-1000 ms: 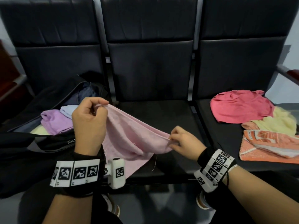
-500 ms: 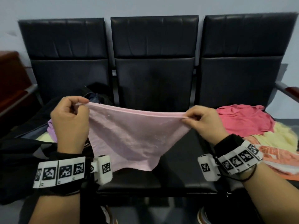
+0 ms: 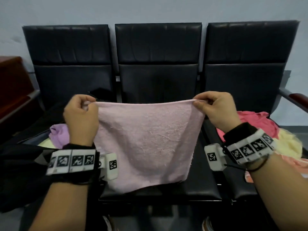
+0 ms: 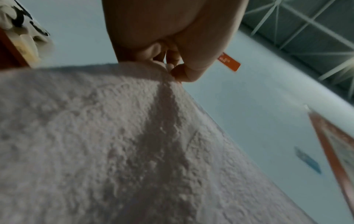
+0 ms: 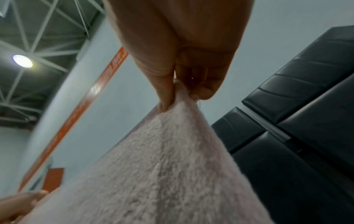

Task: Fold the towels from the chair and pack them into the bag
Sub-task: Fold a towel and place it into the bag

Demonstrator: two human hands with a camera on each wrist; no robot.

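Both arms are up in front of the body, forearms rising from the bottom corners of the head view, hands about level with each other and well apart. Left hand (image 3: 81,117) has its back to the camera, fingers curled in, thumb and forefinger pinching the top left corner of the towel (image 3: 146,140). Right hand (image 3: 216,110) mirrors it, knuckles up, pinching the top right corner. Wrist views show each grip is tight: thumb pressed against fingertips with cloth bunched between. Both wrists carry black bands with white marker blocks (image 3: 72,161).
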